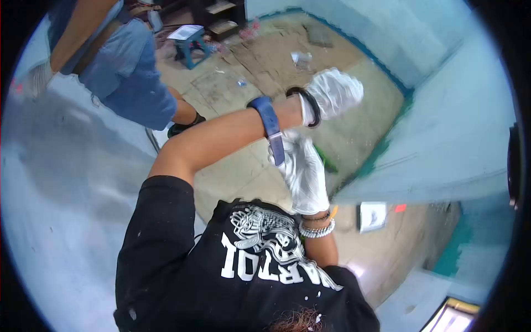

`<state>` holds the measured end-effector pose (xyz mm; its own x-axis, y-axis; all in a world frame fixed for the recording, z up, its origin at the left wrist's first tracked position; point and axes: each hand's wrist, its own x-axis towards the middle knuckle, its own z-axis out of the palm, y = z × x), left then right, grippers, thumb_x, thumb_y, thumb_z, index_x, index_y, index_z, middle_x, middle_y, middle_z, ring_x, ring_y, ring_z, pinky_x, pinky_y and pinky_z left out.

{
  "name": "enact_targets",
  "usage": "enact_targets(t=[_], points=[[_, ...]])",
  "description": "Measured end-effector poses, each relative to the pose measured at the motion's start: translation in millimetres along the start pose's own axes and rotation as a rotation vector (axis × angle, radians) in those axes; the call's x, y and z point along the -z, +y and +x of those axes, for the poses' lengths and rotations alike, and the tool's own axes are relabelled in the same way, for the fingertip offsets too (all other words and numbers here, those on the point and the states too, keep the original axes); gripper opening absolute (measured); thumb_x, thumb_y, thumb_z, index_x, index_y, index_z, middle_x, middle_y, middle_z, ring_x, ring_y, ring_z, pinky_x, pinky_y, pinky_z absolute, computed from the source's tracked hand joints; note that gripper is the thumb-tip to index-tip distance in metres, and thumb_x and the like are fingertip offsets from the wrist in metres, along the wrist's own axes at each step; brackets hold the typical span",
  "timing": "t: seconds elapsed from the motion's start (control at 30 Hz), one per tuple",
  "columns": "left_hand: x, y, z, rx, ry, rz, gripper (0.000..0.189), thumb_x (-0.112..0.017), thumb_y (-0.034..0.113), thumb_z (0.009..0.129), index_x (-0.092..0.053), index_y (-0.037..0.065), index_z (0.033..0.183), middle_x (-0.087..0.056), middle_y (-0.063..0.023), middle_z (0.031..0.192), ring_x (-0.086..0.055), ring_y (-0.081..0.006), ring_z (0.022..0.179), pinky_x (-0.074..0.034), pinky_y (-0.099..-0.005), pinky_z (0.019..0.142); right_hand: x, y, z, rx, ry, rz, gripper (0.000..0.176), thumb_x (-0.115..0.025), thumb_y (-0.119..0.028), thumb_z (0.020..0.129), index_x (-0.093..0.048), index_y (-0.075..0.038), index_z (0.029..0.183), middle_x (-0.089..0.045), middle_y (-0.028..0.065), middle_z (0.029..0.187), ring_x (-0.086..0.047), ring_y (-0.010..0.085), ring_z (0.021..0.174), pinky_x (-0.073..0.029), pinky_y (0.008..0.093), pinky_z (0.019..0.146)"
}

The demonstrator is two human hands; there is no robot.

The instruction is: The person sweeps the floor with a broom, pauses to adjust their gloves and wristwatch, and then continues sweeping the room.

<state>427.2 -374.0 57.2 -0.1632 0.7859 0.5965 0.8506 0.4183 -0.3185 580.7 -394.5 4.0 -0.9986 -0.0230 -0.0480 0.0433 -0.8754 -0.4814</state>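
Note:
My left forearm reaches across in front of my chest, with a blue wristwatch [269, 117] around it and a black bangle [313, 108] at the glove's cuff. In a white glove, my left hand [334, 94] is curled into a loose fist, and nothing shows in it. My right hand [301, 171], also gloved in white, is just below that wrist. Its fingers are closed on the watch strap [279, 149], whose end hangs downward. Beaded bracelets [318, 228] circle my right wrist.
Another person in blue shorts [135, 83] stands at the upper left, a gloved hand hanging down. A small blue stool [191, 47] stands behind, near a dark shelf [224, 16]. Litter [301, 60] lies on the floor. A pale blue wall [442, 149] rises on the right.

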Motion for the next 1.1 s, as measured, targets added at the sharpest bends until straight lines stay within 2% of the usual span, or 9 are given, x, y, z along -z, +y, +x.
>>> enact_targets(t=[0.17,0.4,0.43,0.53,0.67,0.73,0.8,0.93,1.1], points=[[-21.8,26.8,-0.7,-0.173,-0.023,-0.135,0.011,-0.052,0.009,0.079,-0.055,0.006,0.09,-0.06,-0.0098,0.071,-0.063,-0.0237,0.062,-0.051,-0.0331,0.05,-4.8,1.0,-12.1,0.08,0.131,-0.51,0.023,-0.059,-0.02,0.089,-0.054,0.0,0.097,-0.06,0.0062,0.082,-0.057,0.0105,0.072,-0.046,0.0227,0.066],[-58.1,92.6,3.9,-0.345,-0.125,-0.382,0.026,-0.052,0.014,0.086,-0.056,0.009,0.111,-0.058,-0.0078,0.078,-0.061,-0.0245,0.067,-0.049,-0.0345,0.055,22.8,0.2,-42.4,0.164,0.375,-0.555,0.021,-0.062,-0.018,0.085,-0.057,0.001,0.089,-0.061,0.0053,0.073,-0.056,0.0083,0.065,-0.046,0.0241,0.059],[-56.4,105.2,6.0,-0.342,-0.047,-0.477,0.008,-0.051,0.01,0.081,-0.054,0.008,0.087,-0.058,-0.008,0.071,-0.062,-0.0252,0.064,-0.05,-0.0343,0.053,27.0,-1.4,-48.3,0.214,0.377,-0.549,0.02,-0.062,-0.018,0.085,-0.057,0.001,0.089,-0.061,0.0054,0.073,-0.056,0.0084,0.065,-0.046,0.0244,0.059],[-42.0,83.1,-9.4,-0.379,0.025,-0.577,0.009,-0.051,0.011,0.081,-0.054,0.008,0.089,-0.058,-0.0091,0.072,-0.061,-0.0271,0.065,-0.05,-0.036,0.054,5.5,27.7,-32.0,0.262,0.423,-0.659,0.016,-0.063,-0.014,0.083,-0.061,0.0,0.089,-0.061,0.0044,0.075,-0.054,0.0078,0.067,-0.046,0.0255,0.062],[-28.0,89.2,-17.1,-0.323,-0.113,-0.674,0.028,-0.053,0.015,0.087,-0.056,0.007,0.113,-0.059,-0.012,0.088,-0.059,-0.0296,0.077,-0.049,-0.0383,0.066,2.3,37.3,-49.9,0.27,0.438,-0.616,0.017,-0.063,-0.015,0.083,-0.061,0.001,0.09,-0.061,0.0043,0.075,-0.054,0.0074,0.067,-0.046,0.0265,0.062],[-18.9,77.3,-20.4,-0.222,-0.126,-0.608,0.027,-0.054,0.015,0.087,-0.056,0.007,0.113,-0.059,-0.0121,0.087,-0.059,-0.0293,0.077,-0.049,-0.0377,0.066,6.4,37.5,-49.1,0.272,0.359,-0.614,0.018,-0.063,-0.017,0.083,-0.061,0.001,0.09,-0.061,0.005,0.071,-0.054,0.0084,0.063,-0.046,0.0283,0.059],[-19.2,61.2,-37.0,-0.153,-0.145,-0.596,0.026,-0.054,0.016,0.087,-0.056,0.008,0.112,-0.059,-0.0116,0.086,-0.059,-0.0293,0.076,-0.05,-0.0369,0.065,-0.3,31.6,-48.8,0.211,0.375,-0.997,0.021,-0.062,-0.02,0.083,-0.062,0.0,0.09,-0.06,0.0063,0.069,-0.053,0.0102,0.061,-0.045,0.029,0.058],[-37.7,69.7,-45.4,-0.147,-0.103,-0.368,0.006,-0.052,0.011,0.082,-0.053,0.009,0.087,-0.059,-0.008,0.072,-0.063,-0.0247,0.065,-0.05,-0.0347,0.055,13.6,37.1,-52.3,0.164,0.441,-0.945,0.023,-0.063,-0.024,0.083,-0.062,-0.001,0.088,-0.058,0.0062,0.067,-0.052,0.0122,0.058,-0.045,0.0288,0.056],[-61.4,122.3,-44.1,-0.08,-0.063,-0.323,0.005,-0.053,0.01,0.078,-0.054,0.009,0.083,-0.057,-0.0062,0.069,-0.062,-0.0227,0.062,-0.049,-0.0336,0.052,28.9,3.4,-79.6,-0.042,0.445,-0.714,0.02,-0.066,-0.022,0.084,-0.059,-0.003,0.082,-0.054,-0.0034,0.068,-0.046,0.0042,0.059,-0.039,0.0213,0.053]])
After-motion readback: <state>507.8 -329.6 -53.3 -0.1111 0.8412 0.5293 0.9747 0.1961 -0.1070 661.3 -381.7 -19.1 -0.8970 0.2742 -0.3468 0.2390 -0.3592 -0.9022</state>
